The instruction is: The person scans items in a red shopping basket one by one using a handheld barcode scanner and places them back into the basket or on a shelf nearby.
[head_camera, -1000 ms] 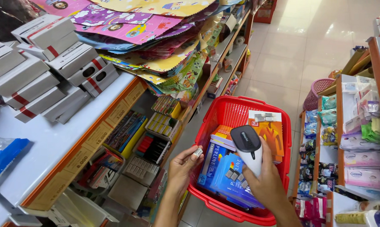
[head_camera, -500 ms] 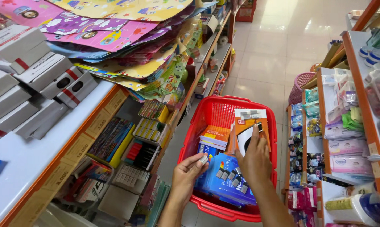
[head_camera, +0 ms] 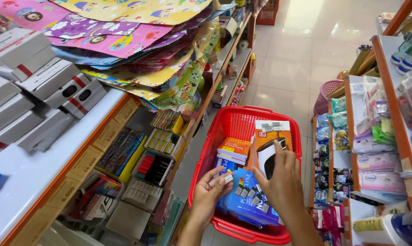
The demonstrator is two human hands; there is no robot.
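The person bends over a red basket [head_camera: 242,125] that stands on the floor of a shop aisle, between shelves of paper goods and shelves of small packets. The right hand [head_camera: 283,182] is inside the basket, and its grip is clamped around a white and black handheld scanner [head_camera: 266,157], which it holds just above the goods. The left hand [head_camera: 210,191] is at the near left edge of the basket; its fingers are closed on a small white item [head_camera: 228,178], too small to tell what it is.

In the basket lie blue packs [head_camera: 249,200] at the near side, an orange pack [head_camera: 233,148] on top of other packs, and an orange box [head_camera: 272,130] leaning against the far wall.

To do this step well, I think the scanner must be kept steady, with its window turned toward the item and not covered by the thumb. The left hand should turn the small item so that its label faces the scanner and hold it flat. It is better to keep it over the basket, so that it falls inside if it slips.
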